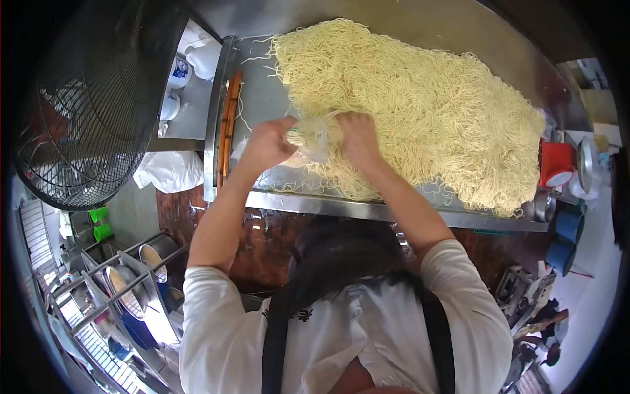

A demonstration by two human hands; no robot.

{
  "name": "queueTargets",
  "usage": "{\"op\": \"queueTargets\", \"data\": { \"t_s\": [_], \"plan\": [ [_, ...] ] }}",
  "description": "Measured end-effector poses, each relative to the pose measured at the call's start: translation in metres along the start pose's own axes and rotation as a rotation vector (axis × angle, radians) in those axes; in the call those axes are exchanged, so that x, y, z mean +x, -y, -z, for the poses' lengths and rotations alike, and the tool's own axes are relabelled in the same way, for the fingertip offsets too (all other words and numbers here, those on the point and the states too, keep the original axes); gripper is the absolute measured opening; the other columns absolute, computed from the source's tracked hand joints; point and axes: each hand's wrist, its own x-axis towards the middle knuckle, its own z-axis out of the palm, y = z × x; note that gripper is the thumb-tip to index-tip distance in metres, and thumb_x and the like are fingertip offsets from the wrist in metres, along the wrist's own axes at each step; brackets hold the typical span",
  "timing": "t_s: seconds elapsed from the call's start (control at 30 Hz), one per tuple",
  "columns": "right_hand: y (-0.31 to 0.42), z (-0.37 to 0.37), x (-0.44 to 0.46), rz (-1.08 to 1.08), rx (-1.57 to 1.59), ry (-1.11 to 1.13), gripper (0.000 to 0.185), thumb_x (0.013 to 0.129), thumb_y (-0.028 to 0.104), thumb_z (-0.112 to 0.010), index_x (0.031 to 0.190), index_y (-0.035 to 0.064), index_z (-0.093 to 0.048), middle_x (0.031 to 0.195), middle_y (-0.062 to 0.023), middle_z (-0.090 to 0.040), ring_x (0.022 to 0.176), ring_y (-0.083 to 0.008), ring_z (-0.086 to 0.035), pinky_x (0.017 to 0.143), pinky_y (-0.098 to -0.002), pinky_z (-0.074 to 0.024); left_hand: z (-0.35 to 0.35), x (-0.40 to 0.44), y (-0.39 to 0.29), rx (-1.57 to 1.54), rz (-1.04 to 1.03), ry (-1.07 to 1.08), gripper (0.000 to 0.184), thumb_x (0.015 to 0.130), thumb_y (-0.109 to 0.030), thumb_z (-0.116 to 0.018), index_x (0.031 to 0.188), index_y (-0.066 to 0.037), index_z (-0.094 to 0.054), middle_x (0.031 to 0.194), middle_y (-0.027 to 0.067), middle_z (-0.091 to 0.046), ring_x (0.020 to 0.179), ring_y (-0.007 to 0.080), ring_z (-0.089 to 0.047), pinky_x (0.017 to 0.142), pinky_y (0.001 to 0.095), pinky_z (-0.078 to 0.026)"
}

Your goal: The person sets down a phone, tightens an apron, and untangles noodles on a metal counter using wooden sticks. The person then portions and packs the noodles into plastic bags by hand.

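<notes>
We see a wide heap of noodles [413, 111] spread over the metal tabletop [261, 84], covering most of it. At the heap's near left edge, the left hand [268, 146] is clamped on a clear bag [316, 139]; its fingertips are partly hidden, and through the cloudy plastic we cannot make out how much the bag holds. The right hand [359, 136] lies just beside the bag, touching the noodles with its fingers curled under, so we cannot tell whether it grips any strands. Long wooden sticks [228, 128] lie along the tabletop's left end. On the right, a red container [556, 163] is partly covered by noodles. The fan [92, 125] fades into the dark rim of our view, and people [541, 335] at lower right are too small to read.
</notes>
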Motion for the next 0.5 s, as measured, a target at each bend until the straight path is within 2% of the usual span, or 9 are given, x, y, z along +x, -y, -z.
{"op": "queueTargets", "data": {
  "t_s": [0.03, 0.1, 0.17, 0.23, 0.3, 0.37, 0.43, 0.47, 0.5],
  "plan": [
    [-0.012, 0.017, 0.005, -0.064, 0.057, 0.067, 0.049, 0.071, 0.0, -0.069, 0.119, 0.0085, -0.065, 0.118, -0.0201, -0.063, 0.116, -0.0367, -0.058, 0.102, -0.0526, -0.0425, 0.025, 0.001, -0.025, 0.026, -0.005, 0.002, 0.04, 0.064, -0.008, -0.077, 0.103, -0.01, -0.067, 0.086, 0.0156, -0.067, 0.084, 0.0393, -0.065, 0.072, 0.0471, -0.052],
    [-0.048, 0.035, -0.002, -0.045, 0.027, -0.171, 0.051, 0.071, -0.01, -0.068, 0.119, 0.0094, -0.066, 0.113, -0.0194, -0.067, 0.097, -0.0323, -0.066, 0.087, -0.0427, -0.0546, 0.058, -0.002, -0.053, 0.096, -0.021, 0.022, 0.048, 0.062, 0.001, -0.076, 0.109, -0.004, -0.067, 0.09, 0.0202, -0.069, 0.084, 0.0408, -0.066, 0.073, 0.0426, -0.053],
    [-0.075, 0.065, -0.009, -0.218, 0.166, -0.171, 0.049, 0.077, -0.014, -0.064, 0.121, 0.0084, -0.066, 0.121, -0.0186, -0.066, 0.085, -0.0272, -0.068, 0.071, -0.035, -0.0597, 0.077, -0.006, -0.074, 0.153, -0.032, -0.019, 0.046, 0.063, 0.001, -0.075, 0.108, -0.003, -0.067, 0.091, 0.0201, -0.069, 0.084, 0.0403, -0.067, 0.074, 0.0405, -0.053],
    [-0.098, 0.101, -0.013, -0.32, 0.17, -0.175, 0.05, 0.079, -0.016, -0.065, 0.123, 0.0074, -0.065, 0.126, -0.0179, -0.066, 0.078, -0.0194, -0.068, 0.066, -0.0292, -0.0608, 0.088, -0.009, -0.087, 0.161, -0.037, -0.059, 0.043, 0.063, 0.001, -0.075, 0.106, -0.002, -0.068, 0.091, 0.0199, -0.069, 0.085, 0.0394, -0.068, 0.076, 0.0388, -0.054],
    [-0.135, 0.13, -0.017, -0.47, 0.234, -0.152, 0.04, 0.085, -0.011, -0.063, 0.121, 0.0048, -0.066, 0.121, -0.0169, -0.067, 0.076, -0.0137, -0.066, 0.069, -0.028, -0.0608, 0.096, -0.008, -0.093, 0.12, -0.043, -0.101, 0.041, 0.063, 0.002, -0.074, 0.104, 0.0, -0.068, 0.091, 0.0195, -0.069, 0.086, 0.0381, -0.069, 0.077, 0.0375, -0.054],
    [-0.228, 0.132, -0.023, -0.498, 0.493, -0.249, 0.03, 0.092, 0.001, -0.061, 0.121, 0.0047, -0.065, 0.115, -0.0165, -0.067, 0.075, -0.0155, -0.065, 0.072, -0.0325, -0.0597, 0.093, -0.009, -0.08, 0.099, -0.054, -0.176, 0.037, 0.064, 0.001, -0.075, 0.1, 0.0, -0.068, 0.091, 0.0166, -0.07, 0.085, 0.0354, -0.069, 0.077, 0.0376, -0.054],
    [-0.294, 0.141, -0.033, -0.584, 0.847, -0.238, 0.042, 0.084, 0.004, -0.071, 0.125, 0.0028, -0.063, 0.112, -0.0163, -0.069, 0.091, -0.0204, -0.066, 0.08, -0.0341, -0.0568, 0.083, -0.007, -0.062, 0.048, -0.041, -0.22, 0.035, 0.064, -0.002, -0.078, 0.098, -0.004, -0.069, 0.089, 0.0132, -0.07, 0.085, 0.0357, -0.068, 0.08, 0.0422, -0.052],
    [-0.318, 0.147, -0.039, -0.601, 0.909, -0.233, 0.047, 0.081, 0.005, -0.074, 0.127, 0.0021, -0.061, 0.112, -0.0165, -0.069, 0.097, -0.0228, -0.067, 0.084, -0.0352, -0.0558, 0.071, -0.007, -0.048, 0.103, -0.086, -0.223, 0.035, 0.066, -0.001, -0.075, 0.1, -0.004, -0.069, 0.091, 0.0117, -0.07, 0.089, 0.0351, -0.067, 0.084, 0.0436, -0.051],
    [-0.332, 0.156, -0.042, -0.553, 0.739, -0.231, 0.05, 0.082, 0.008, -0.075, 0.128, 0.0017, -0.06, 0.115, -0.0175, -0.069, 0.1, -0.0248, -0.067, 0.085, -0.0366, -0.0559, 0.056, -0.005, -0.029, 0.158, -0.128, -0.229, 0.035, 0.067, 0.0, -0.073, 0.102, -0.005, -0.069, 0.093, 0.0102, -0.07, 0.093, 0.0345, -0.066, 0.087, 0.0449, -0.049]
  ]
}}
